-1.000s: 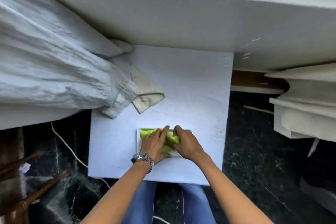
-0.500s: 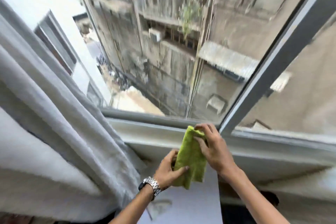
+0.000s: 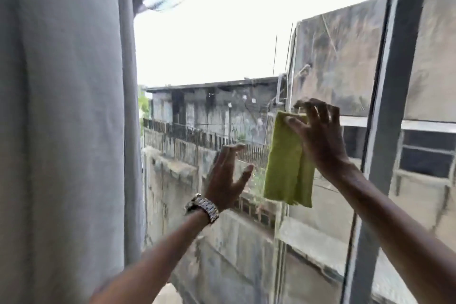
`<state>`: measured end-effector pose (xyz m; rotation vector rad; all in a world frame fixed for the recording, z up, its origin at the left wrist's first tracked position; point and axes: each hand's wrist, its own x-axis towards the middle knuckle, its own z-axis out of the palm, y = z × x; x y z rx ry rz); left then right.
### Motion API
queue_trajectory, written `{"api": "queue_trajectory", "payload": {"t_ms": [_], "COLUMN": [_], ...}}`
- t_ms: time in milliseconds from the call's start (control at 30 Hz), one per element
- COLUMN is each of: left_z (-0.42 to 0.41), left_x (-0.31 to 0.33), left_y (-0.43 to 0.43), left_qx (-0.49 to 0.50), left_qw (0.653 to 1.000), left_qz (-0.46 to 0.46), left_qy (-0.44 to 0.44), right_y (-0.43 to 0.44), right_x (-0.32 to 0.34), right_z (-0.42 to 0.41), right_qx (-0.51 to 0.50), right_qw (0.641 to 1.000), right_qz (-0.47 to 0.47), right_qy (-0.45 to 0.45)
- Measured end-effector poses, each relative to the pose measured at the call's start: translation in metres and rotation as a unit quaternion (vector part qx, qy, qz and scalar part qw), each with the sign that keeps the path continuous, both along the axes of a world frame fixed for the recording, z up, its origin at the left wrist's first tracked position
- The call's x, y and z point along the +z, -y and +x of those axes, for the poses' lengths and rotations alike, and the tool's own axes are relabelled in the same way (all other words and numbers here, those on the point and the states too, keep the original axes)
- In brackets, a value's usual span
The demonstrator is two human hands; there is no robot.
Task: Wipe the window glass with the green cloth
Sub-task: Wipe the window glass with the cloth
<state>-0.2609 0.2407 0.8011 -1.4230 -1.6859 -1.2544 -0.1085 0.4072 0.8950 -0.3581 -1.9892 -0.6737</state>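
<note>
The green cloth (image 3: 288, 163) hangs folded against the window glass (image 3: 209, 52), right of centre. My right hand (image 3: 318, 136) presses its upper part onto the pane, fingers spread over the top edge. My left hand (image 3: 228, 175), with a metal watch on the wrist, is raised just left of the cloth with its fingers apart and nothing in it. It does not touch the cloth. The glass shows smears and spots, with grey buildings and bright sky beyond it.
A pale grey curtain (image 3: 64, 118) hangs down the whole left side, next to my left arm. A grey window frame bar (image 3: 392, 106) runs upright just right of my right hand, with another pane (image 3: 434, 81) beyond it.
The view has swung up from the sill to the pane. My right hand has lifted the cloth onto the glass. My left hand has let go of the cloth and opened.
</note>
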Motion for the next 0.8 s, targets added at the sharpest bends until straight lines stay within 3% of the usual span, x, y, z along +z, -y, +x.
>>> {"api": "queue_trajectory", "payload": {"t_ms": [100,300,633,800], "left_z": [-0.039,-0.127,-0.185,-0.188], "left_x": [0.045,0.108,0.108,0.106], "left_y": [0.014,0.018,0.008,0.009], "left_qx": [0.116,0.263,0.207,0.193], "left_qw": [0.987,0.952,0.95,0.951], "left_qz": [0.031,0.064,0.103,0.107], "left_qy": [-0.11,-0.141,-0.211,-0.215], "right_y": [0.009,0.029,0.017,0.061], "right_x": [-0.012,-0.066,0.054,0.069], "right_z": [-0.012,-0.037,-0.07,-0.13], "right_qx": [-0.074,-0.042,-0.002,0.018], "right_qw": [0.997,0.989,0.993,0.999], "right_qz": [0.03,-0.128,-0.051,0.007], "right_qy": [-0.023,-0.063,-0.109,-0.05]}}
